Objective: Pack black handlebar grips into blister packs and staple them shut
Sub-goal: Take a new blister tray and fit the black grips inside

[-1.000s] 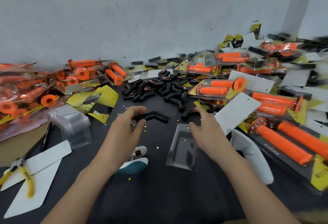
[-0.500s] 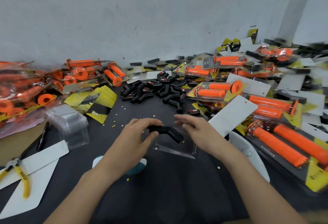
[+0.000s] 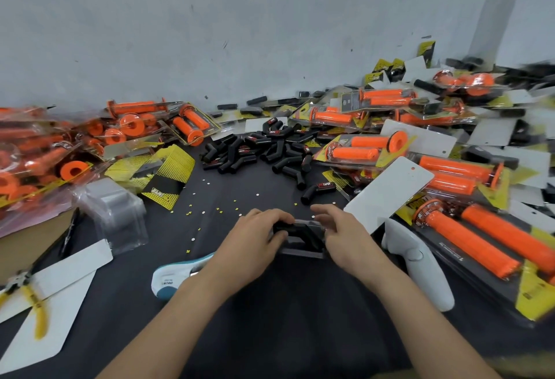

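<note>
One black grip lies in one clear blister pack at the middle of the dark surface. Of the two hands, the left hand curls round the grip and the right hand pinches the pack's edge. The pile of loose grips behind is too tangled to count. One stapler is half hidden by the left forearm. One pair of pliers is cut off at the frame's edge.

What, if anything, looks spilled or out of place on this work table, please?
Small yellow and white paper dots lie scattered loose across the black tabletop, between the pile of black angled rubber pieces and the clear plastic blister tray. They look like spilled punch waste.
</note>
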